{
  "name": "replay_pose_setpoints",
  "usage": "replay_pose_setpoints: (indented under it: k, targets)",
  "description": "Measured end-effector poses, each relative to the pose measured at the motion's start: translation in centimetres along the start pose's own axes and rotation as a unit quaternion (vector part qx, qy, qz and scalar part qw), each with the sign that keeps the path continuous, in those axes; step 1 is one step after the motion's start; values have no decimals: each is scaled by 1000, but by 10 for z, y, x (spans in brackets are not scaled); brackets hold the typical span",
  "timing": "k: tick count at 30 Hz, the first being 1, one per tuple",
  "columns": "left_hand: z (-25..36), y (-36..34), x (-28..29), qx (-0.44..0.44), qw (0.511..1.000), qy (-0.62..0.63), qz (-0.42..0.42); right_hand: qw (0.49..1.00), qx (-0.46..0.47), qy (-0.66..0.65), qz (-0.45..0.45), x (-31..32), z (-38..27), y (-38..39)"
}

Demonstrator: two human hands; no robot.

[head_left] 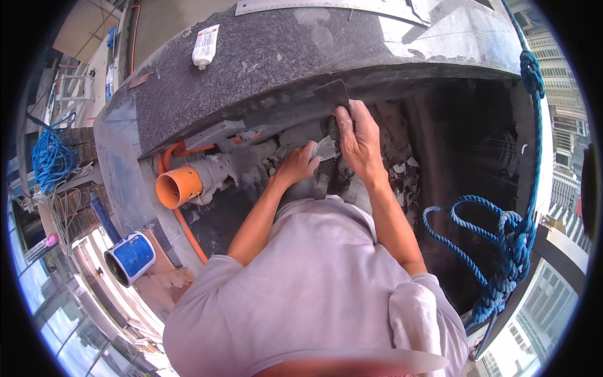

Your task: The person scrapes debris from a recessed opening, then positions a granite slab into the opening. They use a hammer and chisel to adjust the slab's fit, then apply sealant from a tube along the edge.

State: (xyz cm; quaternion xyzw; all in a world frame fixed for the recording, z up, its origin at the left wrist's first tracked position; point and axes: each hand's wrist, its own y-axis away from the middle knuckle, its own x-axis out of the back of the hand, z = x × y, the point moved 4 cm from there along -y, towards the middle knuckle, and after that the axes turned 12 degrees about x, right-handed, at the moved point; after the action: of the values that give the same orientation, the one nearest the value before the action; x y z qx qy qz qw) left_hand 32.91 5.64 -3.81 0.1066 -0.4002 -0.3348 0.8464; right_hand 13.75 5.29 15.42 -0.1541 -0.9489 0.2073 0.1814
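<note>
My right hand (361, 141) is closed around a putty knife (333, 93). Its dark, broad blade points up and left, in front of the lower edge of the dark speckled stone ledge (264, 56); I cannot tell whether they touch. Lower and to the left, my left hand (297, 165) grips a pale, flat, jagged-edged piece (324, 149) whose kind I cannot make out. Both hands are in the recess below the ledge, above rubble and broken flakes (402, 169). On the ledge lies a white tube (205, 47) with its nozzle end toward me.
An orange pipe (180, 186) juts out at the left of the recess, an orange hose (188, 235) beside it. Blue rope (512, 251) hangs along the right side. A blue-and-white can (130, 257) and coiled blue rope (53, 157) are at left. A long metal strip (326, 5) lies atop the ledge.
</note>
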Motion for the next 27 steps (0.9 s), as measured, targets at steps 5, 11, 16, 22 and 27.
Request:
replay_pose_setpoints:
  k: [5, 11, 16, 22, 27]
  targets:
    - [-10, -19, 13, -18, 999, -30, -24, 998, 3, 61, 15, -19, 8, -10]
    - [-10, -24, 26, 8, 997, -44, -65, 996, 8, 77, 52, -18, 12, -15]
    - [-7, -31, 31, -4, 995, -60, -83, 996, -8, 57, 66, -16, 20, -14]
    - [-7, -40, 33, -4, 992, -87, -93, 995, -52, 32, 75, -9, 26, -15]
    - [-8, -45, 36, -17, 991, -95, -87, 992, -83, -2, 96, -13, 37, -10]
